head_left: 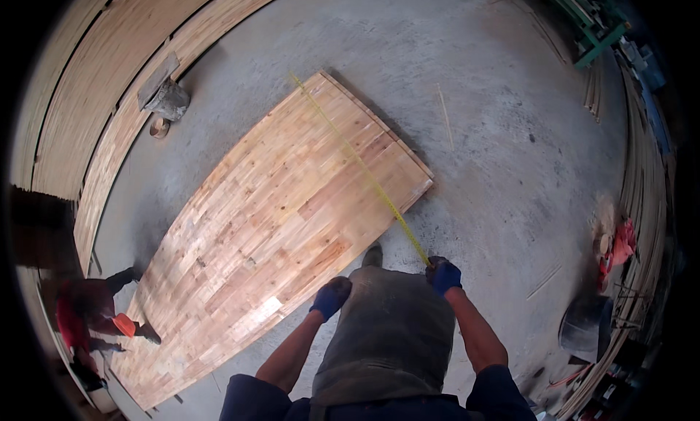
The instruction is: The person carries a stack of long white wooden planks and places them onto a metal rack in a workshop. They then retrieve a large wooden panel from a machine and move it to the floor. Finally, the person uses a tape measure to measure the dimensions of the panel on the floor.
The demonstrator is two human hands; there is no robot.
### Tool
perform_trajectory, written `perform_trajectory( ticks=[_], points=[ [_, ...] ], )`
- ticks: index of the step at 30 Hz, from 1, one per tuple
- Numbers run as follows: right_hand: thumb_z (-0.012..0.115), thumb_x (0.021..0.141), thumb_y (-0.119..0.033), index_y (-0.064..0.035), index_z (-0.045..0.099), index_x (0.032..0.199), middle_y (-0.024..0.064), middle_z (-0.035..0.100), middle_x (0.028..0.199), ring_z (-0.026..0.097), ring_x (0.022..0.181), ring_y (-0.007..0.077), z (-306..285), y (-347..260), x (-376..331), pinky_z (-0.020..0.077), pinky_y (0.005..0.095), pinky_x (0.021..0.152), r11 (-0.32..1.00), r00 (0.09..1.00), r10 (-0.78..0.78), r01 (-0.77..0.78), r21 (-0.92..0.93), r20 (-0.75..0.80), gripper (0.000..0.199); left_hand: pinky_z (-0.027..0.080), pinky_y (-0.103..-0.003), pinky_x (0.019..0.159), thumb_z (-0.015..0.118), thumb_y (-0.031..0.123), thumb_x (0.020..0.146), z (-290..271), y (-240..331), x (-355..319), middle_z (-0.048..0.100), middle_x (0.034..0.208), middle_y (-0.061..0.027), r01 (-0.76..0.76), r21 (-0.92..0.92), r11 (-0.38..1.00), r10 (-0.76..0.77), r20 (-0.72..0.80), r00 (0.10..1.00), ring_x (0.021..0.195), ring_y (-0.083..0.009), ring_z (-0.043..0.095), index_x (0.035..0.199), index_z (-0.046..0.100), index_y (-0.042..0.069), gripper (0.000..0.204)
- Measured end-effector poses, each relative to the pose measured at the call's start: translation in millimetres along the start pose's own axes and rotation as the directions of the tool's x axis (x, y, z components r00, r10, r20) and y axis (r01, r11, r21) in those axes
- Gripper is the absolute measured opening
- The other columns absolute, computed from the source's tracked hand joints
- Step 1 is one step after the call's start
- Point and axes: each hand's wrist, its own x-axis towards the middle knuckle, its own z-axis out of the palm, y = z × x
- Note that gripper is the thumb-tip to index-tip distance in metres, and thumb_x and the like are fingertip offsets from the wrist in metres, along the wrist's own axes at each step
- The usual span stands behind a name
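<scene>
A large butcher-block wood panel (pixel 255 209) lies at a slant before me, its near long edge close to my legs. Across its right part runs a yellow tape measure (pixel 357 157), past the far edge and out over the near one. My right hand (pixel 443 274), in a blue and dark glove, is closed on the near end of the tape, beyond the panel; the tape's case is hidden. My left hand (pixel 332 297), gloved alike, is curled beside the near edge. Whether it touches the panel, or holds anything, I cannot make out.
A co-worker in red (pixel 87 312) bends over the panel's left end, hands near it. Long boards (pixel 109 64) are stacked at the far left, with a grey bucket (pixel 169 100) beside them. Thin wood strips (pixel 642 202) lie along the right. Green metal frame (pixel 601 42) stands far right.
</scene>
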Motion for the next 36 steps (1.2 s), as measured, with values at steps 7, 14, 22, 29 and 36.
perform_trajectory(
  ticks=[7, 14, 22, 29, 36],
  points=[
    [0.06, 0.083, -0.025, -0.0098, 0.07, 0.104, 0.0191, 0.068, 0.101, 0.066, 0.092, 0.0374, -8.9, 46.6, 147.0, 0.0534, 0.0439, 0.083, 0.992, 0.984, 0.041, -0.019, -0.129, 0.171, 0.028, 0.05, -0.047, 0.087, 0.055, 0.048, 0.09, 85.4, 62.3, 75.8, 0.066, 0.111, -0.0232, 0.082, 0.464, 0.882, -0.078, -0.029, 0.997, 0.1, -0.0393, 0.064, 0.127, 0.055, 0.005, 0.057],
    [0.061, 0.081, -0.024, -0.0124, 0.07, 0.099, 0.0185, 0.068, 0.095, 0.066, 0.087, 0.0374, 27.6, 154.6, 217.1, 0.0536, 0.0459, 0.078, 0.992, 0.989, -0.068, 0.08, -0.095, 0.128, 0.023, 0.047, -0.05, 0.092, 0.053, 0.045, 0.091, 148.8, 64.4, 104.8, 0.059, 0.121, -0.0265, 0.143, 0.532, 0.835, -0.092, -0.121, 0.988, 0.107, -0.0416, 0.06, 0.126, 0.054, -0.001, 0.058],
    [0.061, 0.083, -0.023, -0.0099, 0.068, 0.106, 0.0203, 0.068, 0.1, 0.066, 0.093, 0.0375, 37.6, 208.6, 230.2, 0.0531, 0.0463, 0.081, 0.995, 0.967, 0.001, 0.025, -0.097, 0.257, 0.028, 0.044, -0.048, 0.099, 0.053, 0.044, 0.091, 190.4, 49.9, 109.6, 0.059, 0.122, -0.0276, 0.184, 0.548, 0.816, -0.163, -0.089, 0.983, 0.11, -0.0423, 0.058, 0.125, 0.056, -0.002, 0.056],
    [0.061, 0.084, -0.026, -0.0118, 0.067, 0.11, 0.0179, 0.068, 0.105, 0.065, 0.095, 0.0363, 76.5, 256.1, 257.5, 0.0523, 0.045, 0.085, 0.992, 0.97, -0.037, 0.063, -0.105, 0.239, 0.031, 0.048, -0.051, 0.085, 0.054, 0.044, 0.092, 208.3, 47.3, 101.0, 0.062, 0.11, -0.0287, 0.247, 0.571, 0.783, -0.203, -0.141, 0.969, 0.098, -0.0434, 0.062, 0.125, 0.056, 0.004, 0.052],
    [0.061, 0.084, -0.024, -0.0108, 0.068, 0.112, 0.0164, 0.067, 0.108, 0.065, 0.1, 0.0348, 95.3, 302.8, 288.6, 0.0517, 0.0433, 0.088, 0.99, 0.981, -0.031, 0.057, -0.132, 0.192, 0.032, 0.048, -0.048, 0.089, 0.063, 0.031, 0.089, 224.5, 51.7, 103.5, 0.064, 0.113, -0.0239, 0.235, 0.543, 0.806, -0.183, -0.15, 0.972, 0.102, -0.0405, 0.062, 0.127, 0.056, 0.004, 0.048]
  ],
)
